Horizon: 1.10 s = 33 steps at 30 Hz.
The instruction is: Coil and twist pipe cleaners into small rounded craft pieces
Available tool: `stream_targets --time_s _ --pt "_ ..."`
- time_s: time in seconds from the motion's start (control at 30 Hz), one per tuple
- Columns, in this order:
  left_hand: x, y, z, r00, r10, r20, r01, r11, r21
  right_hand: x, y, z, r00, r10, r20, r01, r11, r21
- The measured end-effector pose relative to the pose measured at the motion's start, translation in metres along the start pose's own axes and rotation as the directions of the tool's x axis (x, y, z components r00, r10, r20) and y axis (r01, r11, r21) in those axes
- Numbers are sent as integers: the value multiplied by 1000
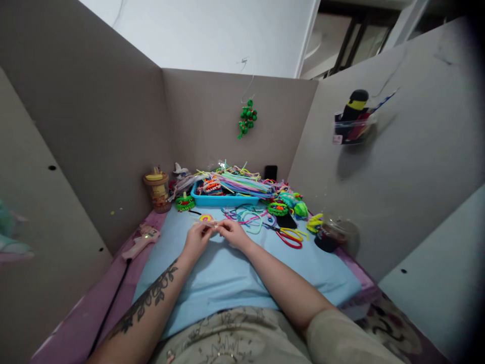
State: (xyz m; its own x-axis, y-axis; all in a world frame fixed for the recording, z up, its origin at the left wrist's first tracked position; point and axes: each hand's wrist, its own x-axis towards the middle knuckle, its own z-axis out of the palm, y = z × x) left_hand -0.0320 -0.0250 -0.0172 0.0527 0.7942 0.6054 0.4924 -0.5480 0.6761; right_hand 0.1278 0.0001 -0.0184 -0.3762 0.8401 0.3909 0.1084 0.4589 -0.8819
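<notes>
Fingers [207,232] of both hands [234,235] pinch what may be a pale strand [216,227] above blue cloth [227,273] amid grey partitions [208,111].

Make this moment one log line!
left hand: pinching small pale piece | right hand: pinching same piece | scissors: on blue cloth

The left arm [157,303] and right arm [282,273] reach forward and slant inward, so that the left hand [197,237] and right hand [234,234] sit close together, nearly fingertip to fingertip. Each is drawn into a pinch — thumb against forefinger, backs of the hands upward. A dark leafy tattoo [147,299] runs along the left forearm — the right forearm is plain.
</notes>
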Motion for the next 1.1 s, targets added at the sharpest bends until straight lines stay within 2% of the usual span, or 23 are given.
stream_targets --time_s 0.1,0.27,0.37,0.5,0.7,0.93,1.1 --pt "0 3 0 995 -96 8 96 995 -41 0 0 -1 997 -41 -60 38 998 -51" --pt "2 4 1 970 -231 78 242 948 -205 1 1 -3 975 -116 -188 83 981 -174" --pt "3 7 0 953 -274 128 299 919 -259 1 -1 -3 954 -200 -222 131 948 -291" --pt "5 13 -1 933 -313 179 355 882 -309 -2 -3 -4 929 -322 -184 210 866 -454" --pt "6 15 0 892 -386 235 450 807 -383 -5 -4 -3 894 -435 -105 245 673 -698" --pt "6 15 2 881 -420 216 472 767 -434 -6 -6 1 869 -491 -55 238 514 -824" --pt "6 14 2 890 -420 179 456 798 -393 -7 -7 3 838 -545 21 260 364 -894"
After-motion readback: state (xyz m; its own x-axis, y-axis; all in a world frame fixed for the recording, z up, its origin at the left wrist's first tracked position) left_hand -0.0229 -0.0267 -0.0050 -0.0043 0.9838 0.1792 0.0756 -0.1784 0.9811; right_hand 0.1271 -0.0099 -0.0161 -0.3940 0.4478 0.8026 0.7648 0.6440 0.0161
